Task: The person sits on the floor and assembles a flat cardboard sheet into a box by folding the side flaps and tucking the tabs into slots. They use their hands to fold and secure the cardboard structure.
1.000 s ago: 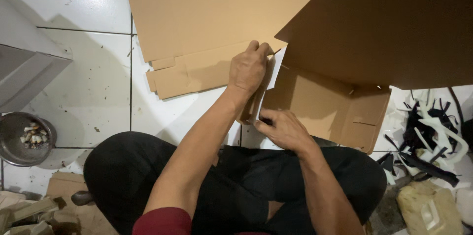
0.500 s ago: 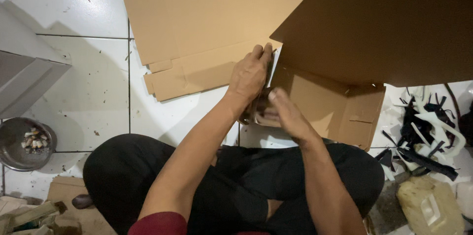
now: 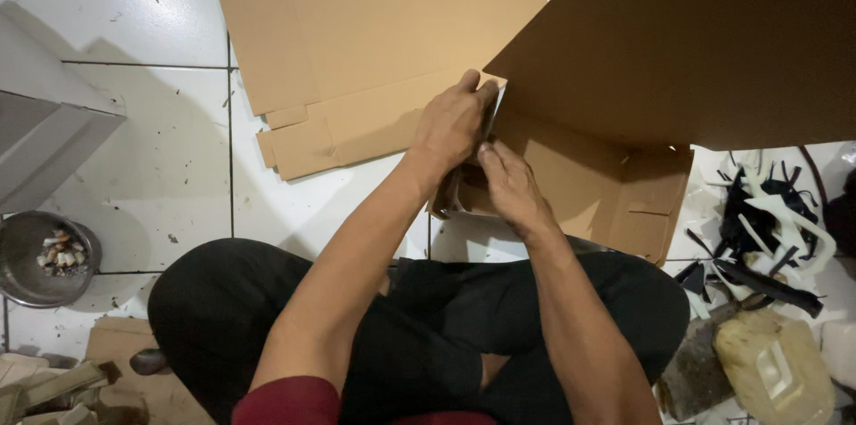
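Observation:
I sit cross-legged on a white tiled floor. A brown cardboard box [image 3: 615, 184] lies half folded in front of my knees, its large flap [image 3: 704, 41] raised at the upper right. My left hand [image 3: 453, 124] grips the box's left corner edge, fingers curled over the top of the side wall. My right hand [image 3: 508, 182] presses its fingertips against the same side wall just below and right of the left hand. The two hands touch at the corner. What lies under the fingers is hidden.
Flat cardboard sheets [image 3: 357, 41] lie on the floor beyond the hands. A metal bowl [image 3: 40, 257] with small scraps sits at the left. Black and pale strips [image 3: 767, 229] and a yellowish plastic container [image 3: 774, 367] lie at the right. Cardboard scraps [image 3: 62, 385] are at lower left.
My right hand has moved up from the box's lower edge to meet my left hand at the corner. The left hand has stayed on the corner edge.

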